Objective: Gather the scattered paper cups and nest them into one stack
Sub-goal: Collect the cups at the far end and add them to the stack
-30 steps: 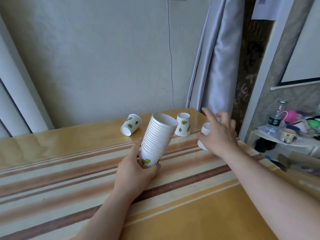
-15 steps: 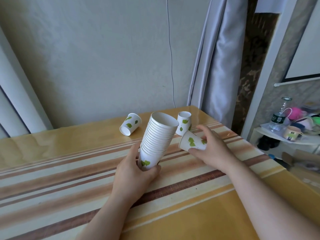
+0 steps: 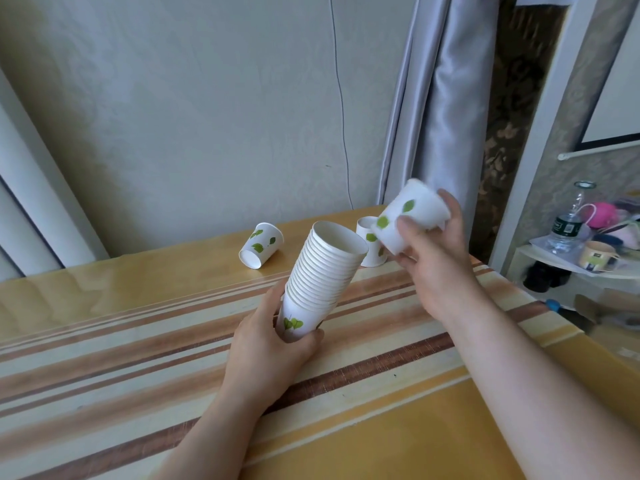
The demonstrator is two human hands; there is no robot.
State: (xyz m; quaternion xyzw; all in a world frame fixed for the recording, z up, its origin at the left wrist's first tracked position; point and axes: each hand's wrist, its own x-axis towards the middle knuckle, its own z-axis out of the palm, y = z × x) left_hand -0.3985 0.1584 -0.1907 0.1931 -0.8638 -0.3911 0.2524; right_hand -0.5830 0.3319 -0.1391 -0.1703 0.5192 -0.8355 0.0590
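Observation:
My left hand (image 3: 273, 344) grips the bottom of a tall stack of nested white paper cups (image 3: 325, 271) with green leaf prints, tilted to the right above the striped table (image 3: 381, 427). My right hand (image 3: 436, 258) holds a single cup (image 3: 408, 216) in the air, just right of and above the stack's open mouth, its bottom pointing down-left towards the stack. One loose cup (image 3: 260, 250) lies on its side at the table's back. Another cup (image 3: 370, 242) stands upright behind the stack, partly hidden by the held cup.
A wall and a grey curtain (image 3: 436, 105) rise behind the table. To the right, past the table's edge, a low shelf (image 3: 540, 261) carries a water bottle (image 3: 564, 230), a mug and pink items.
My right hand has lifted the single cup off the table and raised it to beside the stack's mouth. The left hand and stack have hardly moved.

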